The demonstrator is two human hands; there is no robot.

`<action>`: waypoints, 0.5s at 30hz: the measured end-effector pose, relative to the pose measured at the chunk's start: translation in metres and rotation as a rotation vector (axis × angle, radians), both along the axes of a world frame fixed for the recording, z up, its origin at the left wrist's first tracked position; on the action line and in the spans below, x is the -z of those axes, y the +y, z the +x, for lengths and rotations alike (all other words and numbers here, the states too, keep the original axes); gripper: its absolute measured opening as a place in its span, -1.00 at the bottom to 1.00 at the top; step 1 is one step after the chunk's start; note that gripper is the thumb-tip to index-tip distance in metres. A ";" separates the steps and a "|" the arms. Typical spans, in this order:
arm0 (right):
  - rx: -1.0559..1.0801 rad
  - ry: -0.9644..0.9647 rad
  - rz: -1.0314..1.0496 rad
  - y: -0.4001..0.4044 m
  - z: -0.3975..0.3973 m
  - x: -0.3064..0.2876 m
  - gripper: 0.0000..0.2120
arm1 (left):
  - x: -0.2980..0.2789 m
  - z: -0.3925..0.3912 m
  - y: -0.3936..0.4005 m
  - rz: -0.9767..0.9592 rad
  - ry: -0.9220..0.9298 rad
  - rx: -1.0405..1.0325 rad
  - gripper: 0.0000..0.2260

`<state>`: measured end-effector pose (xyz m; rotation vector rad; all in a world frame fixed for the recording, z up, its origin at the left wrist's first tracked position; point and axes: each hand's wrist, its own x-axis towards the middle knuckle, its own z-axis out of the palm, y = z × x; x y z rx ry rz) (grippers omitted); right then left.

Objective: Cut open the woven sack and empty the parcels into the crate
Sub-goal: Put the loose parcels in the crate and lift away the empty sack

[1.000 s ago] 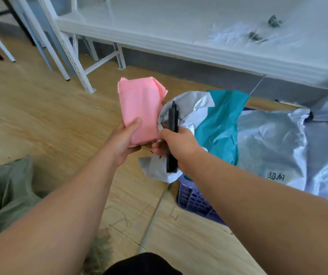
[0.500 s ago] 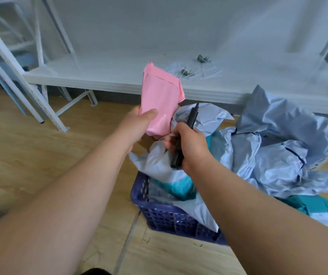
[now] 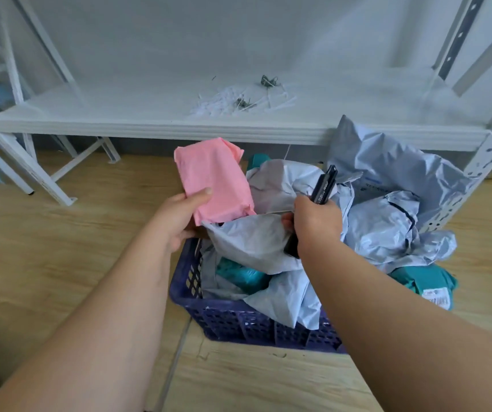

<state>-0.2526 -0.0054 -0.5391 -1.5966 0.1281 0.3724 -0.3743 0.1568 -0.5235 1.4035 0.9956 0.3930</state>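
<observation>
My left hand [image 3: 176, 221] grips a pink parcel [image 3: 213, 179] by its lower left corner, holding it just above the far left corner of the blue perforated crate [image 3: 233, 318]. My right hand [image 3: 316, 224] is closed around a black cutter [image 3: 323, 184] whose tip points up and away, and its fingers also pinch the edge of a grey parcel [image 3: 253, 245] lying on top of the crate. Grey and teal parcels fill the crate and spill over its right side. The woven sack is out of view.
A low white metal shelf [image 3: 155, 129] runs across behind the crate, with cut plastic ties and scraps [image 3: 239, 99] on it. Its perforated upright [image 3: 477, 162] stands at the right. A teal parcel [image 3: 426, 282] lies on the wooden floor to the crate's right.
The view has swung from the floor toward the crate. Both hands have come down over the crate, the pink parcel now lower, and the green sack at the left has left the frame.
</observation>
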 end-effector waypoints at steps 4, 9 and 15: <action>-0.046 -0.086 -0.067 -0.003 -0.004 0.014 -0.78 | 0.021 -0.015 -0.002 -0.008 -0.119 -0.063 -0.74; -0.141 -0.215 -0.013 0.009 -0.018 -0.003 -0.79 | 0.004 -0.011 -0.003 0.282 -0.120 0.028 -0.82; -0.084 -0.296 0.090 0.011 -0.013 -0.032 -0.83 | -0.016 -0.004 -0.011 0.297 -0.106 0.060 -0.86</action>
